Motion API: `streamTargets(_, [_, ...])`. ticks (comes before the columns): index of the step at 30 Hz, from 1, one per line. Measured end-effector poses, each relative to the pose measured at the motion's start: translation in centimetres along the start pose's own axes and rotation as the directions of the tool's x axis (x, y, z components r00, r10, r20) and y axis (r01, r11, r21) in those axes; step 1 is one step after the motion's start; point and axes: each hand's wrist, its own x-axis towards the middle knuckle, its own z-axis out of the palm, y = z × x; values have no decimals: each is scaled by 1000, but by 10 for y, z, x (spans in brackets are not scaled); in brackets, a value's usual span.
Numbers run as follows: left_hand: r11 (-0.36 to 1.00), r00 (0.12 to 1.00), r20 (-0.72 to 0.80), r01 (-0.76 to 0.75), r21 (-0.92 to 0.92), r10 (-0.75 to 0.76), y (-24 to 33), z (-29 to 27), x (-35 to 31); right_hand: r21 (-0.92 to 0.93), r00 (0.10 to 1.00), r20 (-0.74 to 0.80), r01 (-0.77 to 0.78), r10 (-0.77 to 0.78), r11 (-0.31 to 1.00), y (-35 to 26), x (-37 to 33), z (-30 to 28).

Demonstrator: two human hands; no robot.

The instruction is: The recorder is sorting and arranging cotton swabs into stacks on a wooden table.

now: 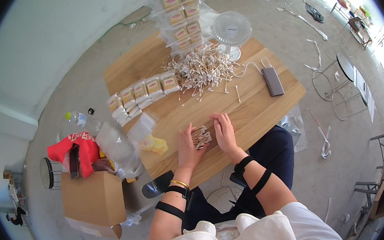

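My left hand (189, 151) is closed round a bundle of cotton swabs (201, 137) near the table's front edge. Just right of that bundle, my right hand (225, 132) rests over the wooden table (244, 109) with its fingers stretched out and nothing in them. Ahead of both hands lies a big loose heap of cotton swabs (203, 70), with a few single ones strayed in front. To its left runs a row of clear packs of swabs (152, 87) with yellow labels. Small yellow-and-white wrappers (155, 144) lie left of my left hand, beside clear plastic bags (141, 126).
At the table's back stand a tall stack of bagged swab packs (179, 19) and a white fan (231, 30), cabled to a grey power bank (273, 80). Left of the table are a cardboard box (92, 198), a red bag (88, 149) and a bottle (79, 119). Stools (346, 66) stand right.
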Motion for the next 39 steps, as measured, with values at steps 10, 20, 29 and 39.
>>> streamTargets(10, [947,966,163,147,286,-200,17,-14,28,6,995,83,53,-54,999,-1,-13,8])
streamTargets(20, [931,995,69,43,363,-73,10,7,-9,17,940,310,147,-144,989,1,-2,30])
streamTargets(29, [941,996,74,15,338,-42,14,4,0,-225,988,91,142,-125,964,14,8,-26])
streamTargets(39, [806,994,76,18,592,-77,15,8,44,-583,977,100,211,-188,785,18,7,-29])
